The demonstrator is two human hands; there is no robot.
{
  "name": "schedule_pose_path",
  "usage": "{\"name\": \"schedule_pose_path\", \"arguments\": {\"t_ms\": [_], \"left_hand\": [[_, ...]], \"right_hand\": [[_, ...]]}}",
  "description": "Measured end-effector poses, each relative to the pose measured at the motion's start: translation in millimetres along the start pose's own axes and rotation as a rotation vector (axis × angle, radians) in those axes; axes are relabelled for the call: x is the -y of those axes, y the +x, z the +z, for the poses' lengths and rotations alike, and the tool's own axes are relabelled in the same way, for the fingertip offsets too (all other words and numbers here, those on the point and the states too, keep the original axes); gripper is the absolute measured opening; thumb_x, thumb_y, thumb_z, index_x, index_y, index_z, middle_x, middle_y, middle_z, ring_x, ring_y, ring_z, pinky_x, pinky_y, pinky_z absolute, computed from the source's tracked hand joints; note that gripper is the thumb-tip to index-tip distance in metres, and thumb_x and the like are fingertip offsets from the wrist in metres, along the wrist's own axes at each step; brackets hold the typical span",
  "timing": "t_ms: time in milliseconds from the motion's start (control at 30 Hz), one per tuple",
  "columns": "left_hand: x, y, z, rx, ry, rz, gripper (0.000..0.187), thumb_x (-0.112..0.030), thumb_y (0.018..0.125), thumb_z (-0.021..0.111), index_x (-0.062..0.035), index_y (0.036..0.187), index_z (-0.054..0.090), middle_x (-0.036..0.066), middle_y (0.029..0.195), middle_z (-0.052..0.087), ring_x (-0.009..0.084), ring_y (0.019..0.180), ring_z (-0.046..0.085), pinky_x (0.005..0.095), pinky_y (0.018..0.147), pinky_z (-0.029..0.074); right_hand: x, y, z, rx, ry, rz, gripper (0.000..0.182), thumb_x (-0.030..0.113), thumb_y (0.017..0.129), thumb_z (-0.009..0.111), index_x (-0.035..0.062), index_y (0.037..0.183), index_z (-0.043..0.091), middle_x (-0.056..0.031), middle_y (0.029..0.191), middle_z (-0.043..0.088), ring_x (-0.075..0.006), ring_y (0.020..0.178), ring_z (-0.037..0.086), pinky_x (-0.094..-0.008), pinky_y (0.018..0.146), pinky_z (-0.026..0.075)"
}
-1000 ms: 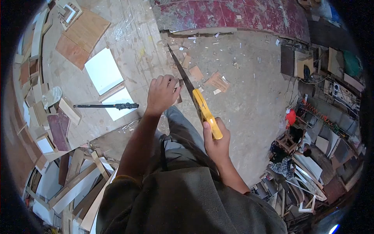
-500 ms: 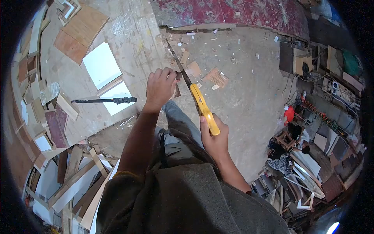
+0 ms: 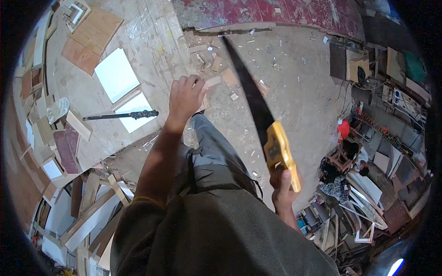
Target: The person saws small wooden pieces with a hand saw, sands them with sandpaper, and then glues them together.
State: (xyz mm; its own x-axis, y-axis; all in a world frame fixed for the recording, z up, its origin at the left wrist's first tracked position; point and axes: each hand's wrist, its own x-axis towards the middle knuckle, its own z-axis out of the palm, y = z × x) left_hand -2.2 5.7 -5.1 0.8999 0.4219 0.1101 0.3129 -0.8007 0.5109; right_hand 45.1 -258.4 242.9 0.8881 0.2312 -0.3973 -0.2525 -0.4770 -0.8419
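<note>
My right hand (image 3: 285,191) is closed round the yellow handle (image 3: 280,152) of a handsaw. Its dark blade (image 3: 251,89) points up and to the left over the floor, blurred, clear of my left hand. At the right edge of the wooden work surface (image 3: 161,78), my left hand (image 3: 184,101) has its fingers curled together. What lies under them is mostly hidden. A pale wood strip (image 3: 212,83) shows just beside the fingertips; whether they touch it is unclear.
White panels (image 3: 116,76), brown boards (image 3: 99,30) and a black rod (image 3: 106,117) lie on the surface at left. Wood offcuts (image 3: 92,216) are heaped at lower left. Scraps litter the floor (image 3: 299,106). A red platform edge (image 3: 276,14) is ahead; shelves and stacked boards stand at right.
My right hand has moved right and towards my body, carrying the saw away from my left hand. The blade's broad side now shows. My left hand has shifted slightly left.
</note>
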Motion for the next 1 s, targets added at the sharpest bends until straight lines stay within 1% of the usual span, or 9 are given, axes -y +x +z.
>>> {"name": "schedule_pose_path", "arguments": {"t_ms": [133, 267, 333, 533, 700, 800, 867, 900, 1000], "left_hand": [[-1, -2, -4, -0.02, -0.007, 0.027, 0.027, -0.032, 0.086, 0.067, -0.0123, 0.104, 0.067, 0.002, 0.1, 0.06, 0.0247, 0.091, 0.054, 0.0413, 0.077, 0.039], [2, -11, -11, -0.036, 0.013, 0.008, 0.027, -0.033, 0.085, 0.068, -0.0142, 0.105, 0.069, 0.003, 0.098, 0.06, 0.0244, 0.091, 0.055, 0.0412, 0.078, 0.038], [4, -13, -13, -0.026, 0.02, -0.004, 0.027, -0.034, 0.085, 0.068, -0.0143, 0.104, 0.069, 0.002, 0.098, 0.06, 0.0243, 0.09, 0.055, 0.0412, 0.079, 0.038], [5, -11, -12, 0.017, 0.022, -0.033, 0.028, -0.035, 0.083, 0.07, -0.0162, 0.103, 0.069, 0.0, 0.099, 0.06, 0.0221, 0.092, 0.055, 0.0416, 0.08, 0.037], [-1, -3, -19, 0.053, 0.032, -0.051, 0.027, -0.036, 0.084, 0.069, -0.0169, 0.103, 0.068, -0.001, 0.101, 0.06, 0.0222, 0.096, 0.054, 0.0416, 0.084, 0.036], [-3, 11, -25, 0.005, 0.03, -0.114, 0.025, -0.034, 0.088, 0.065, -0.015, 0.105, 0.068, 0.003, 0.107, 0.06, 0.0258, 0.105, 0.052, 0.0454, 0.09, 0.035], [0, 33, -16, -0.302, 0.13, -0.283, 0.025, -0.031, 0.091, 0.061, -0.0128, 0.108, 0.067, 0.007, 0.116, 0.059, 0.0307, 0.117, 0.048, 0.0507, 0.097, 0.033], [-1, 39, -11, -0.269, 0.162, -0.348, 0.03, -0.03, 0.092, 0.058, -0.0112, 0.115, 0.065, 0.011, 0.13, 0.054, 0.0348, 0.131, 0.04, 0.0569, 0.106, 0.026], [-5, 43, 1, -0.214, 0.261, -0.385, 0.033, -0.027, 0.095, 0.054, -0.0085, 0.121, 0.061, 0.014, 0.139, 0.046, 0.0387, 0.14, 0.03, 0.0592, 0.112, 0.02]], "right_hand": [[-13, 54, 38, -0.054, -0.302, -0.205, 0.025, 0.023, 0.093, 0.065, -0.0001, 0.085, 0.06, -0.0027, 0.062, 0.053, -0.0099, 0.058, 0.052, -0.0275, 0.054, 0.042], [-63, 132, 103, -0.005, -0.442, -0.22, 0.035, 0.034, 0.083, 0.077, 0.0015, 0.089, 0.065, -0.0117, 0.072, 0.067, -0.0265, 0.067, 0.067, -0.0354, 0.062, 0.051], [-89, 162, 134, -0.009, -0.39, -0.27, 0.038, 0.037, 0.081, 0.078, 0.0024, 0.091, 0.066, -0.0137, 0.081, 0.071, -0.0324, 0.073, 0.069, -0.0382, 0.066, 0.052], [-94, 190, 169, 0.176, -0.369, -0.097, 0.039, 0.036, 0.078, 0.08, 0.0018, 0.091, 0.066, -0.0128, 0.079, 0.07, -0.0285, 0.072, 0.069, -0.0369, 0.067, 0.052], [-100, 195, 172, 0.211, -0.402, -0.028, 0.039, 0.033, 0.075, 0.082, 0.0007, 0.089, 0.065, -0.0116, 0.074, 0.067, -0.0272, 0.07, 0.067, -0.0374, 0.067, 0.051], [-111, 195, 174, 0.167, -0.353, -0.042, 0.038, 0.03, 0.074, 0.083, 0.0002, 0.089, 0.064, -0.0119, 0.073, 0.066, -0.0276, 0.07, 0.066, -0.0383, 0.067, 0.05], [-112, 193, 176, 0.143, -0.314, -0.047, 0.038, 0.029, 0.074, 0.083, 0.0001, 0.088, 0.063, -0.0124, 0.074, 0.066, -0.0278, 0.071, 0.065, -0.0387, 0.068, 0.05], [-111, 192, 175, 0.154, -0.311, -0.049, 0.037, 0.028, 0.074, 0.083, 0.0, 0.088, 0.063, -0.0125, 0.074, 0.066, -0.0279, 0.071, 0.065, -0.0385, 0.068, 0.05], [-111, 193, 176, 0.165, -0.334, -0.052, 0.037, 0.028, 0.075, 0.082, -0.0005, 0.089, 0.063, -0.0124, 0.074, 0.067, -0.028, 0.072, 0.066, -0.0381, 0.069, 0.05]]}}
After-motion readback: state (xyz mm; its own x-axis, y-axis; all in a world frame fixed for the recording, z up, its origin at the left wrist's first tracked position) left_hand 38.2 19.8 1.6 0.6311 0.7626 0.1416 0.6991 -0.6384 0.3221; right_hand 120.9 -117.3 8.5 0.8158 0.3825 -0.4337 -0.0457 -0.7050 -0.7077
